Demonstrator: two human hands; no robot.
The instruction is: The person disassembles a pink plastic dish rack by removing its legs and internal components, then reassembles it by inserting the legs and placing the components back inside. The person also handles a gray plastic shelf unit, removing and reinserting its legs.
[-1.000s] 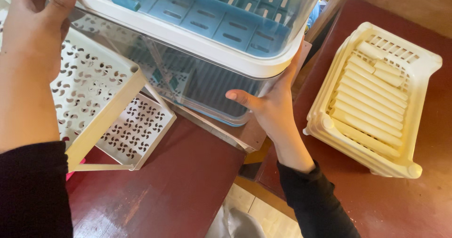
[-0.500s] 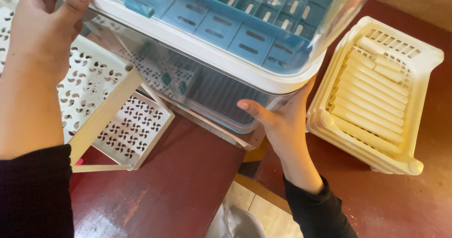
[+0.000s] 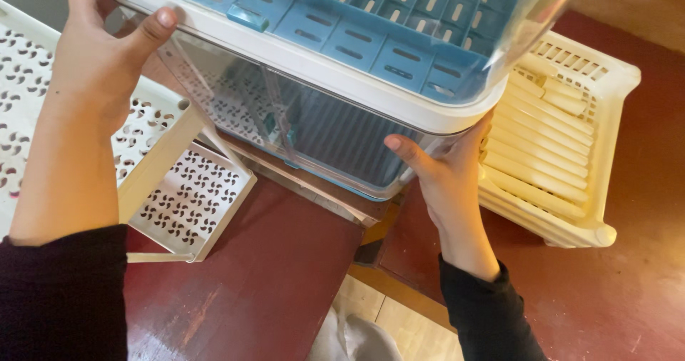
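Above the near edge of the dark red table (image 3: 271, 290), a clear plastic container with a blue slotted tray (image 3: 357, 54) is held up between two hands. The left hand (image 3: 100, 68) is clamped on its white rim at the left corner, thumb hooked over the top, likely to steady the tilt. The right hand (image 3: 446, 179) presses flat against the right wall from below (fingers spread, taking the weight). A perforated white rack (image 3: 185, 204) lies beneath on the left; a cream slatted tray (image 3: 564, 140) rests by the far right edge.
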